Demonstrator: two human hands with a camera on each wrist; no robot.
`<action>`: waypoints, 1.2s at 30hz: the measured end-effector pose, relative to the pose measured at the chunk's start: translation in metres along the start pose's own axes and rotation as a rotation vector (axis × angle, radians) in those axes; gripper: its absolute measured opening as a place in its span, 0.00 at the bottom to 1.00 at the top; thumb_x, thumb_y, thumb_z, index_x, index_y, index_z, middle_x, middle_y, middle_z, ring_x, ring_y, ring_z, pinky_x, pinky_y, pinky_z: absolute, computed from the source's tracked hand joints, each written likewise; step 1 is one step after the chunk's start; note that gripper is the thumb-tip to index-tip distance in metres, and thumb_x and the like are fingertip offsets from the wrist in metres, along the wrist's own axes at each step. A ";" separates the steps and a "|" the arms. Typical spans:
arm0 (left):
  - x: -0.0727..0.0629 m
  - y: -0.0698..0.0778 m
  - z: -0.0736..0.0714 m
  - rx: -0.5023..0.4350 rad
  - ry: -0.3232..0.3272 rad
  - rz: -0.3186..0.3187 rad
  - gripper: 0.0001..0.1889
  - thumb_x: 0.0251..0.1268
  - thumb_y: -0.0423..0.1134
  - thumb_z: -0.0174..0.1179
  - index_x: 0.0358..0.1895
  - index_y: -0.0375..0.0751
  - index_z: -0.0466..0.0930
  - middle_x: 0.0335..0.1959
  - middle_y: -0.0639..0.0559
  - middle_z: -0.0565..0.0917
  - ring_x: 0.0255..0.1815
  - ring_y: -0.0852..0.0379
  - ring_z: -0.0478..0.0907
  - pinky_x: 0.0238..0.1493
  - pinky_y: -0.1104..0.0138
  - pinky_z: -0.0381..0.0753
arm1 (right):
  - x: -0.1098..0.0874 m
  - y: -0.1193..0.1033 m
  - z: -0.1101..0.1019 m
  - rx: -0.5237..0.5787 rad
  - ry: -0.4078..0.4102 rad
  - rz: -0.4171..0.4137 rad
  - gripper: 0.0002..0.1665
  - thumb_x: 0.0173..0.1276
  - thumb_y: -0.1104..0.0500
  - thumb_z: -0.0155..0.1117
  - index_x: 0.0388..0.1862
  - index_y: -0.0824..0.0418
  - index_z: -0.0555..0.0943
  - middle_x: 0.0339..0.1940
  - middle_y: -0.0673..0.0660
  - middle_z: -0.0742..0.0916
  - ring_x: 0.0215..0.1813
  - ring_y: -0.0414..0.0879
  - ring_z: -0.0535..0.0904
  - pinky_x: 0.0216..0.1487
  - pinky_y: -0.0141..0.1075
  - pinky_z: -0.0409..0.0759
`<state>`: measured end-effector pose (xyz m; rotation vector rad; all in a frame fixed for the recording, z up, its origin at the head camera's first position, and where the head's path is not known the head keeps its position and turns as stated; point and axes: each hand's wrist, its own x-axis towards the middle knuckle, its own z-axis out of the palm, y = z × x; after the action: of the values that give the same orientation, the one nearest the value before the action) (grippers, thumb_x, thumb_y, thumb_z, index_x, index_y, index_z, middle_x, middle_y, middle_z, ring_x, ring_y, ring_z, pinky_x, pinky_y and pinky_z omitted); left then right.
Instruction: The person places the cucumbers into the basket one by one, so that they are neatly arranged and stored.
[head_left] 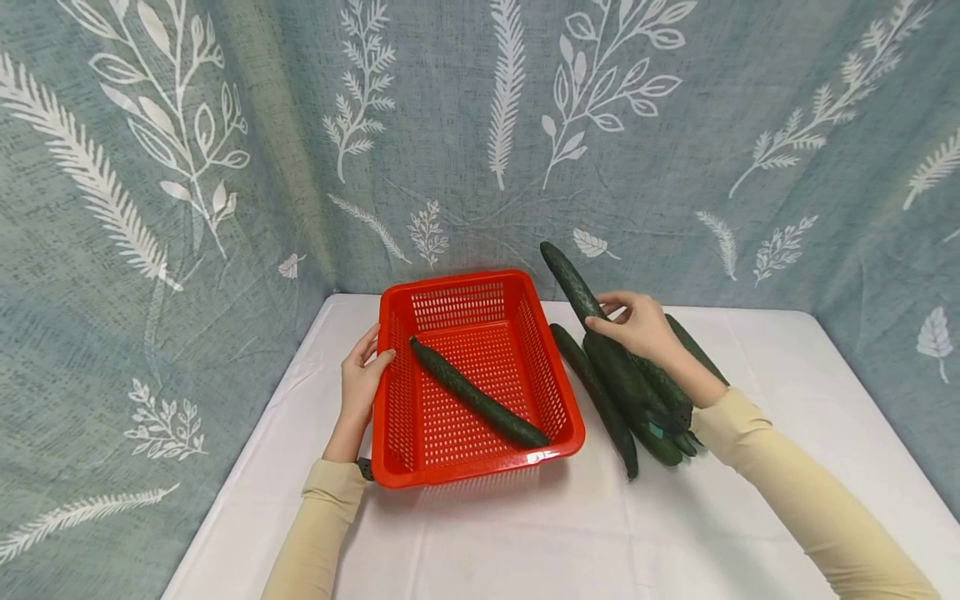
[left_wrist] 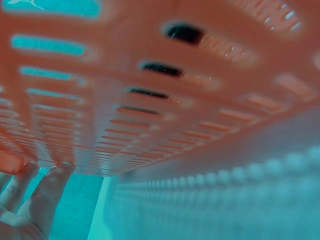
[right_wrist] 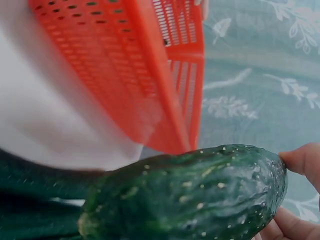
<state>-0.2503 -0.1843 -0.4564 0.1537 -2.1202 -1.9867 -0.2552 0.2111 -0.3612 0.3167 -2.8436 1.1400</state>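
Observation:
My left hand (head_left: 362,379) grips the left side of a red plastic basket (head_left: 381,417), thumb at the rim and fingers along the outside of the slotted wall. Inside the basket, one long dark green cucumber (head_left: 480,402) lies slantwise on the floor. To the right, my right hand (head_left: 637,329) pinches another cucumber (head_left: 572,282) between thumb and fingers, its far end tilted up toward the curtain. Below that hand, several more cucumbers (head_left: 617,367) are heaped on the table, partly covered by the forearm. The held cucumber's bumpy skin (right_wrist: 200,195) shows large in the right wrist view.
A white cloth (head_left: 510,542) covers the table. Behind and at both sides hangs a blue-green curtain (head_left: 450,150) with white leaf prints, close to the table's far edge. A separate cucumber (head_left: 600,404) lies between the basket and the heap.

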 end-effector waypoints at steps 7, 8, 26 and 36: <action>-0.003 -0.001 -0.001 -0.057 -0.013 0.055 0.27 0.61 0.36 0.56 0.65 0.45 0.68 0.53 0.39 0.77 0.35 0.59 0.82 0.30 0.75 0.80 | 0.006 -0.014 0.009 0.027 -0.001 -0.031 0.28 0.60 0.50 0.65 0.56 0.64 0.77 0.45 0.64 0.83 0.38 0.53 0.81 0.32 0.40 0.80; -0.002 -0.001 -0.001 -0.051 -0.013 0.043 0.27 0.61 0.35 0.55 0.66 0.45 0.68 0.54 0.39 0.76 0.35 0.59 0.82 0.31 0.74 0.81 | 0.007 -0.015 0.010 0.030 -0.004 -0.033 0.28 0.60 0.50 0.65 0.56 0.64 0.77 0.45 0.64 0.83 0.37 0.53 0.81 0.31 0.40 0.80; 0.003 -0.003 -0.001 -0.008 -0.012 -0.063 0.27 0.64 0.32 0.52 0.68 0.47 0.64 0.59 0.41 0.73 0.38 0.65 0.79 0.33 0.76 0.80 | 0.016 -0.049 0.033 0.128 -0.071 -0.074 0.27 0.61 0.52 0.64 0.56 0.65 0.76 0.46 0.64 0.82 0.39 0.55 0.81 0.35 0.41 0.81; 0.001 -0.001 -0.001 -0.005 -0.021 -0.044 0.27 0.65 0.33 0.52 0.68 0.47 0.64 0.59 0.42 0.73 0.39 0.63 0.80 0.32 0.76 0.80 | 0.022 -0.056 0.050 0.147 -0.063 -0.104 0.26 0.61 0.51 0.65 0.54 0.64 0.78 0.45 0.62 0.83 0.39 0.54 0.80 0.35 0.40 0.80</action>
<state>-0.2510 -0.1860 -0.4577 0.1809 -2.1422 -2.0260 -0.2637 0.1336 -0.3561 0.5108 -2.7638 1.3433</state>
